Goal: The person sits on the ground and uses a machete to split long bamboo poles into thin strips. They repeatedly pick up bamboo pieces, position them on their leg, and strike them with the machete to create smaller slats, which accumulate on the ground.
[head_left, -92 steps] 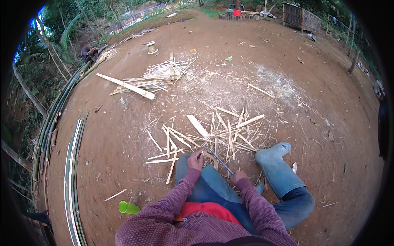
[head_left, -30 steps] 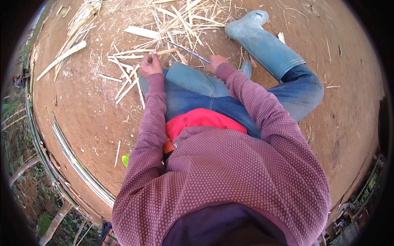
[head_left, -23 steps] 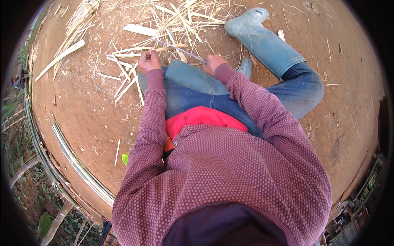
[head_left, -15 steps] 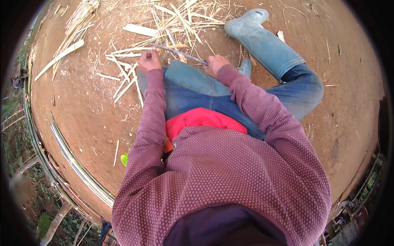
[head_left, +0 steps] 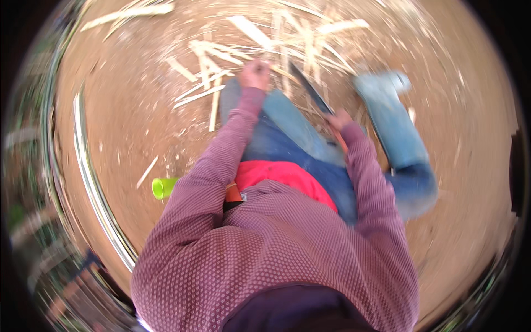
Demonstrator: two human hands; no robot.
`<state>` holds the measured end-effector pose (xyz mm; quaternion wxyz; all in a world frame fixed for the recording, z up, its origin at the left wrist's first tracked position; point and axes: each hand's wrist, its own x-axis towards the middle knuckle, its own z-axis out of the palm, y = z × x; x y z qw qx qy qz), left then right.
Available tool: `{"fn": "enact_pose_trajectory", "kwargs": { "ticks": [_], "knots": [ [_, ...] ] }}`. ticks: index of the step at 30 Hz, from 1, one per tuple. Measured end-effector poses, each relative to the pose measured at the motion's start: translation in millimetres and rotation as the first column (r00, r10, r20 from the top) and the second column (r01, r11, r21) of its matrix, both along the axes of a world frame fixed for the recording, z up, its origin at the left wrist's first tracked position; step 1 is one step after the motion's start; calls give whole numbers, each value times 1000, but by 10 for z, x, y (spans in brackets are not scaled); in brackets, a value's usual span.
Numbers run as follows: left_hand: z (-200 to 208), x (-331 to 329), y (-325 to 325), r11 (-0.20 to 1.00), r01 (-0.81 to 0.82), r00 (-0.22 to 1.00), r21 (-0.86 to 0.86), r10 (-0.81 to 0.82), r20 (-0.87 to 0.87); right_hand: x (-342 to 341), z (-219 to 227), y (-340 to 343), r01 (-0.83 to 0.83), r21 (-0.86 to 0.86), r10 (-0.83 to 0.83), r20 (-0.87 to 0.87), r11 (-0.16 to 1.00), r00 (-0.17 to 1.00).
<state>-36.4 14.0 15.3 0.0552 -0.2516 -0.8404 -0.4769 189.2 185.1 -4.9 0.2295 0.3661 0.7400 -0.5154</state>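
Observation:
My right hand [head_left: 339, 119] grips a machete [head_left: 311, 88] by its orange handle. The long dark blade slants up and to the left, above my booted lower leg. My left hand [head_left: 256, 74] is raised over the near edge of the bamboo strips [head_left: 213, 54], left of the blade tip and apart from it. Its fingers are curled closed, but blur hides what they hold, if anything. Pale strips of several widths lie criss-crossed on the ground beyond both hands.
I sit on bare brown earth [head_left: 138, 110] in blue rubber boots [head_left: 395, 122]. A lime-green cup [head_left: 162, 188] lies beside my left elbow. Long split poles [head_left: 91, 171] run along the left side. More strips [head_left: 128, 15] lie at the far left.
The view has shifted and blurred. The machete has swung to a steeper slant, and my right hand has drawn back to the right. My left hand is now apart from the blade.

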Motion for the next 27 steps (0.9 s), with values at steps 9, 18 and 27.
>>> {"fn": "enact_pose_trajectory", "kwargs": {
  "ticks": [9, 18, 27],
  "knots": [
    [220, 290, 13, 993, -80, 995, -82, 84, 45, 22, -97, -285, -135, 619, 153, 25, 773, 988],
    [296, 383, -6, 996, -55, 993, -75, 62, 101, 16, -310, -29, -67, 426, 55, 41, 902, 998],
    [244, 301, 28, 996, -75, 996, -42, 77, 50, 64, -184, -118, -176, 600, 189, 42, 781, 981]
  ]
}}
